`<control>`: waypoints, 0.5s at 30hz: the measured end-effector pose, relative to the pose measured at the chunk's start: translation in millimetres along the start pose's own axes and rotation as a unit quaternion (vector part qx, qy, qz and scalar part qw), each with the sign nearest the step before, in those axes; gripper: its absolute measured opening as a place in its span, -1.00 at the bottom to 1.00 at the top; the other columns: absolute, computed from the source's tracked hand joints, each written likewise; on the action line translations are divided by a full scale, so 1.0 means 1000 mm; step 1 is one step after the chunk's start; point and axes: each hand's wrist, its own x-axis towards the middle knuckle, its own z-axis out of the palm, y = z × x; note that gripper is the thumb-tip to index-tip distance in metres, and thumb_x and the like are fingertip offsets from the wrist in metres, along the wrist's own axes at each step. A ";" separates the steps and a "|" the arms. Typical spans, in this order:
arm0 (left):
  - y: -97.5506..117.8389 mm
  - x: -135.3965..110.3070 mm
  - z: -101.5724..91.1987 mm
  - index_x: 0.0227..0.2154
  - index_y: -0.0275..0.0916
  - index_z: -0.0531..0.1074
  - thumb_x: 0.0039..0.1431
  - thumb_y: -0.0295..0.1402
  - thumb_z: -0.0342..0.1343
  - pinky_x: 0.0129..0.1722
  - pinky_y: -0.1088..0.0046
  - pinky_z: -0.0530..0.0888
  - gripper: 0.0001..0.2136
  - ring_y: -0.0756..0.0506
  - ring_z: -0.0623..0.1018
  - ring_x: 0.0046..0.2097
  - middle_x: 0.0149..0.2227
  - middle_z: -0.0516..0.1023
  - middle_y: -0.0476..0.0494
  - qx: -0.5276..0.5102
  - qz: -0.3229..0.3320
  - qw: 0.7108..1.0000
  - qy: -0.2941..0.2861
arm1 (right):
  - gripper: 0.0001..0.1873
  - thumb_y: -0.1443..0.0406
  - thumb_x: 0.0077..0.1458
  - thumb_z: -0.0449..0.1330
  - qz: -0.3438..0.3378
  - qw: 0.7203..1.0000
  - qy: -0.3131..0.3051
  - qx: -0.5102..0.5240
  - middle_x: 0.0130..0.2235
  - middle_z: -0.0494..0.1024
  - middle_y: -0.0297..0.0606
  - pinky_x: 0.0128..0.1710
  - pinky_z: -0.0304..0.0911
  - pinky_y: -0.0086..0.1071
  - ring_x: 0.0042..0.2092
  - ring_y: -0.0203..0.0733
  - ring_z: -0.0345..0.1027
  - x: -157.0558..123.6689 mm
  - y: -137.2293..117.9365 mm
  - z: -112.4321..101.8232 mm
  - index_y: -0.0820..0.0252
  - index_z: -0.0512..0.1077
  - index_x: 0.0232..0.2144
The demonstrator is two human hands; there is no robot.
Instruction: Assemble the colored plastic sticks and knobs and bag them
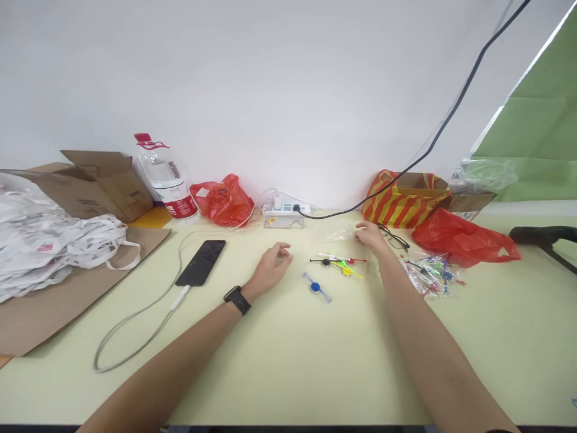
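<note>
My left hand (271, 267), below it a black wristwatch (237, 299), rests on the table with fingers loosely bent and thumb apart, holding nothing. Farther right, my right hand (370, 236) reaches to the edge of a thin clear plastic bag (331, 231), its fingers bent together at the bag. Between the hands lies a small pile of plastic pointer-like pieces (341, 262) with round centres, in black, red, yellow, green and white. A blue round-centred piece with two pale translucent arms (315, 287) lies alone nearer me. Beyond my right forearm are several similar pieces in clear packets (435, 275).
Behind stand a power strip (286, 208), a red plastic bag (223, 201) and a large bottle (166, 180). A phone (201, 263) with its cable lies left, near white straps (58, 246) on cardboard. Glasses (395, 238), a striped bag (383, 207) and another red bag (464, 239) sit right.
</note>
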 end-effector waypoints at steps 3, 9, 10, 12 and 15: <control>0.004 -0.003 0.000 0.08 -0.13 0.41 0.37 -0.31 0.10 -0.04 0.21 0.46 -0.74 -0.20 0.53 0.03 -0.05 0.60 -0.15 0.033 0.036 0.999 0.022 | -0.60 0.41 -0.06 0.20 0.005 1.000 0.014 0.015 -0.42 0.56 -0.19 -0.36 0.32 -0.28 -0.40 -0.12 0.43 0.006 -0.004 -0.029 0.34 0.52 -0.11; 0.053 -0.012 -0.006 0.07 -0.14 0.41 0.34 -0.43 0.14 0.17 0.08 0.42 -0.73 -0.24 0.49 0.14 0.05 0.57 -0.21 0.066 0.177 0.973 0.132 | -0.66 0.40 0.11 0.16 -0.137 0.987 0.072 0.048 -0.28 0.56 -0.23 -0.29 0.31 -0.28 -0.29 -0.14 0.41 -0.009 -0.065 -0.110 0.16 0.53 -0.05; 0.070 -0.012 -0.010 0.07 -0.14 0.41 0.33 -0.43 0.16 0.16 0.07 0.43 -0.73 -0.26 0.49 0.15 0.06 0.57 -0.22 0.062 0.188 0.968 0.154 | -0.66 0.39 0.15 0.15 -0.167 0.982 0.062 0.060 -0.27 0.55 -0.25 -0.27 0.32 -0.27 -0.27 -0.14 0.42 -0.021 -0.080 -0.122 0.12 0.53 -0.03; 0.108 -0.010 -0.020 0.07 -0.14 0.42 0.34 -0.43 0.16 0.12 0.09 0.46 -0.72 -0.25 0.51 0.14 0.08 0.57 -0.21 0.049 0.217 0.961 0.166 | -0.67 0.37 0.22 0.14 -0.205 0.975 0.003 0.088 -0.26 0.55 -0.27 -0.20 0.36 -0.23 -0.20 -0.10 0.46 -0.049 -0.110 -0.141 0.04 0.52 0.00; 0.166 -0.003 -0.039 0.08 -0.13 0.45 0.35 -0.43 0.17 0.10 0.17 0.48 -0.73 -0.21 0.53 0.14 0.08 0.58 -0.18 0.043 0.283 0.955 0.083 | -0.71 0.27 0.30 0.20 -0.239 0.960 -0.096 0.115 -0.19 0.57 -0.27 -0.18 0.38 -0.20 -0.15 -0.07 0.46 -0.088 -0.145 -0.157 -0.09 0.48 0.05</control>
